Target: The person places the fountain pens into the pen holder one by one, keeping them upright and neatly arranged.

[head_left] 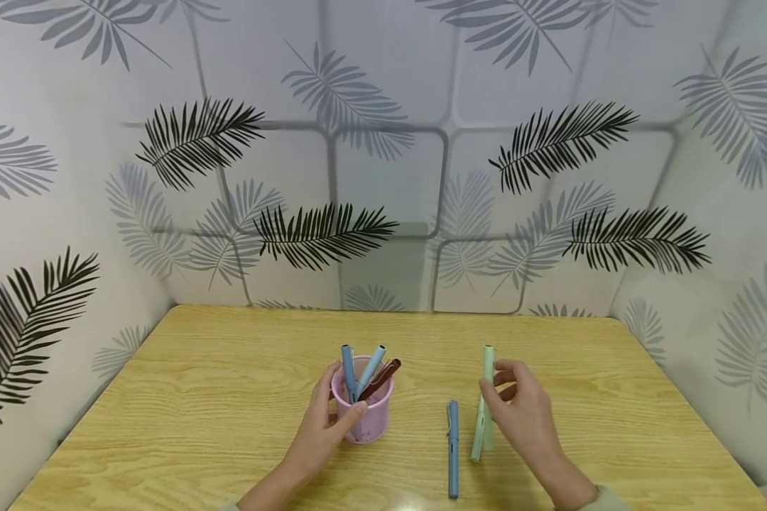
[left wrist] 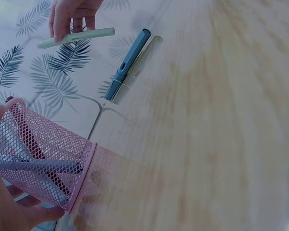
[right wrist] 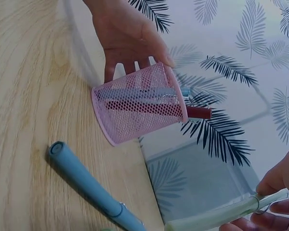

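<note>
My left hand (head_left: 319, 429) grips a pink mesh pen cup (head_left: 375, 420) around its side, with the thumb near the rim. Inside the cup lean a blue pen (head_left: 348, 365), a light blue pen (head_left: 372, 366) and a dark red pen (head_left: 382, 377). To the right, my right hand (head_left: 527, 408) pinches a light green pen (head_left: 479, 433) near its upper end between thumb and fingers. The left wrist view shows that green pen (left wrist: 77, 37) raised off the tabletop. Between the cup and the right hand, another blue pen (head_left: 453, 451) lies on the table.
Both hands work over a wood-grain table (head_left: 198, 397). A pale wall covering (head_left: 383, 177) with grey and black leaf prints stands behind the table's back edge and along both sides.
</note>
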### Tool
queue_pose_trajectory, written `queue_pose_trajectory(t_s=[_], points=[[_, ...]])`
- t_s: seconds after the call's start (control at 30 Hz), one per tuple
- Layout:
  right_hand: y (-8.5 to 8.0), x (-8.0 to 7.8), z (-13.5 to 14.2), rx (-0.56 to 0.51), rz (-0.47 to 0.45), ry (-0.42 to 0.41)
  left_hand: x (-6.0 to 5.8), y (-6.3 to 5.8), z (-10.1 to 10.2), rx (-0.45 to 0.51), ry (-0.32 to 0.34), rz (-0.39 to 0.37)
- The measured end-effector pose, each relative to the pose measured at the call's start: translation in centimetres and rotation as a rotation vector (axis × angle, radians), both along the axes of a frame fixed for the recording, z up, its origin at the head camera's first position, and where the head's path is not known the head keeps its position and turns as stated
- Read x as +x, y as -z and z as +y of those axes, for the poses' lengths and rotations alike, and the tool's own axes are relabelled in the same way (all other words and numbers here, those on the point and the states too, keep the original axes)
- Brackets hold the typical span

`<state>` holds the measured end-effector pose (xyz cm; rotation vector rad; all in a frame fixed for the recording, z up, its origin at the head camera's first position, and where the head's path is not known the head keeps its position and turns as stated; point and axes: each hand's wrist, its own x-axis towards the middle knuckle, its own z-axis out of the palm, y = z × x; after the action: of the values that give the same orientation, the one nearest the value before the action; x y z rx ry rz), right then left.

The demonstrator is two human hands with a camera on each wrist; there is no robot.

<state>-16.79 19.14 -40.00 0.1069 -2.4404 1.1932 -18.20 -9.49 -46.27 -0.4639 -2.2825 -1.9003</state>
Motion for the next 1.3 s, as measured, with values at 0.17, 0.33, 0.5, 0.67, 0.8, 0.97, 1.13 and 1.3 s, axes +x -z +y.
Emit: queue_pose_trajectory(t_s=[0.17, 0.33, 0.5, 0.67, 0.8, 0.97, 1.13, 1.3], points=[[-0.3, -0.2, -0.6, -0.027, 0.049, -0.015, -0.2, -0.1, 0.0, -0.006, 0.003, -0.008], [-0.7, -0.4, -1.3, -0.028, 0.112, -0.004, -0.2, -0.6, 0.0, -0.01, 0.012, -0.023], [-0.8, -0.5, -2.1, -0.103, 0.143, -0.053, -0.2, -0.5, -0.1, -0.013, 0.005, -0.018], [-0.9, -0.4, -2.8, -0.164, 0.141, -0.097, 0.0, 0.1, -0.2, 0.002, -0.003, 0.006], [-1.0, -0.5, -3.3, -0.193, 0.147, -0.104, 0.2, 0.2, -0.1, 0.003, -0.005, 0.015], [-1.5, -0.3, -4.0, -0.243, 0.153, -0.119, 0.1, 0.0, 0.0, 0.012, 0.006, 0.021], [-3.3, 0.8, -5.4, -0.268, 0.193, -0.156, 0.0, 0.0, 0.0, 0.014, 0.003, 0.014], [-4.5, 1.4, -6.6, -0.277, 0.208, -0.195, 0.0, 0.1, 0.0, 0.005, -0.003, 0.009]])
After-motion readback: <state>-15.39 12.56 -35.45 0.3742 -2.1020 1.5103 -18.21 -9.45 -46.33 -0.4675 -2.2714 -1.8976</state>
